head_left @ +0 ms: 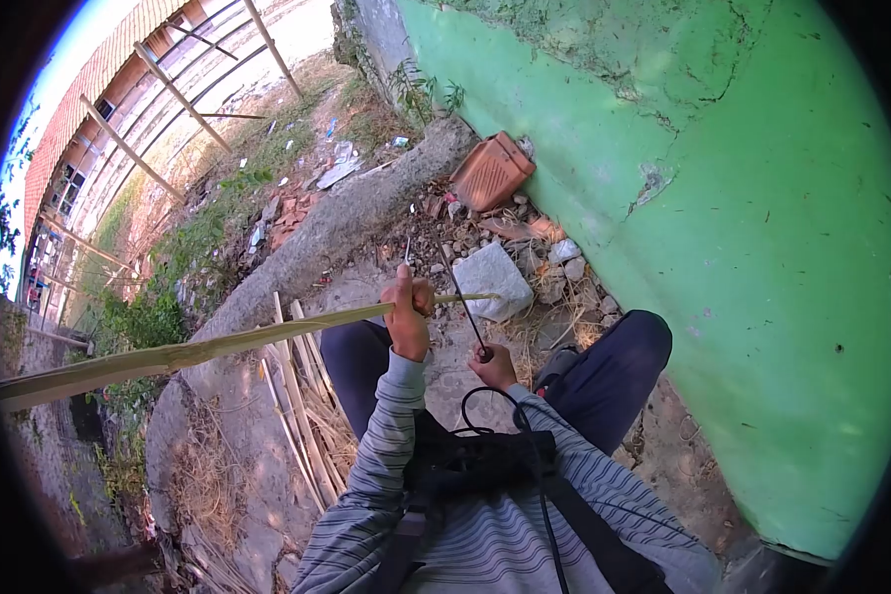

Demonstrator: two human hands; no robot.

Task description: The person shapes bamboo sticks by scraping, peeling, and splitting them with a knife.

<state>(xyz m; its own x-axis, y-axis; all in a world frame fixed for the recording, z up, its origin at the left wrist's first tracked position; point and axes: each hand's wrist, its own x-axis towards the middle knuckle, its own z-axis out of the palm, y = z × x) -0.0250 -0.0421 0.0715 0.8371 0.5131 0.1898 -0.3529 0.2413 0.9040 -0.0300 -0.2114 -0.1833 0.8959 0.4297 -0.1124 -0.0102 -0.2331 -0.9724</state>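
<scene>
My left hand (408, 315) is closed around a long bamboo strip (218, 345), thumb pointing up. From this grip the strip runs far out to the left, and its short right end lies over or in front of a pale stone block (493, 281); contact cannot be made out. My right hand (493, 366) grips the handle of a long, thin, dark-bladed knife (462, 297). Its blade slants up and leftward, crossing the strip's short end in view. Whether blade and strip touch is unclear.
Split bamboo strips (307, 406) lie on the ground left of my legs. A green wall (723, 247) rises close on the right. Ahead are an orange clay tile (493, 170), rubble (554, 282) and a raised concrete edge (307, 252). A wooden pole fence (178, 94) stands beyond.
</scene>
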